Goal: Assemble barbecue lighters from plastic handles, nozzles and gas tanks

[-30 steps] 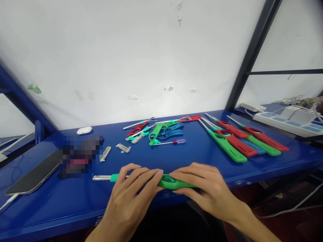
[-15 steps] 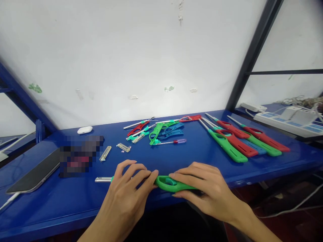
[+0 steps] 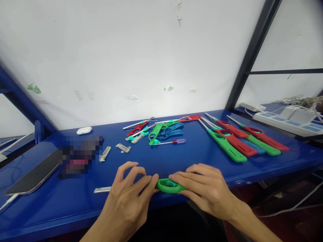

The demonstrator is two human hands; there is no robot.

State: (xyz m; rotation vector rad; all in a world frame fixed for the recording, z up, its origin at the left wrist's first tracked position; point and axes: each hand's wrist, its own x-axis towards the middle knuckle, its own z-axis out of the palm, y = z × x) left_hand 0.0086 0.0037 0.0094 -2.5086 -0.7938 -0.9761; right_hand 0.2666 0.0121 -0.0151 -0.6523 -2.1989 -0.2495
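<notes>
Both hands grip one green long-nosed gas lighter (image 3: 169, 190) over the front edge of the blue table. My left hand (image 3: 131, 191) is closed around its neck end, and the metal barrel (image 3: 102, 190) sticks out to the left past that hand. Closed over the handle end, my right hand (image 3: 205, 186) hides most of the handle. Between the hands the green trigger loop shows, with a teal trigger inside it. Beyond the hands lies a screwdriver (image 3: 174, 142) with a clear purple and red handle.
Opened casings (image 3: 164, 132) and metal barrels lie at the back middle. Clear fuel tanks (image 3: 105, 154) are on the left, near a phone (image 3: 35, 173) and a white earbud case (image 3: 84, 130). Several whole lighters (image 3: 228, 146) lie at the right. A power strip (image 3: 287, 122) is beyond the post.
My right fingers have shifted over the handle and cover more of it. The lighter sits slightly lower in view, and its barrel end has dropped a little.
</notes>
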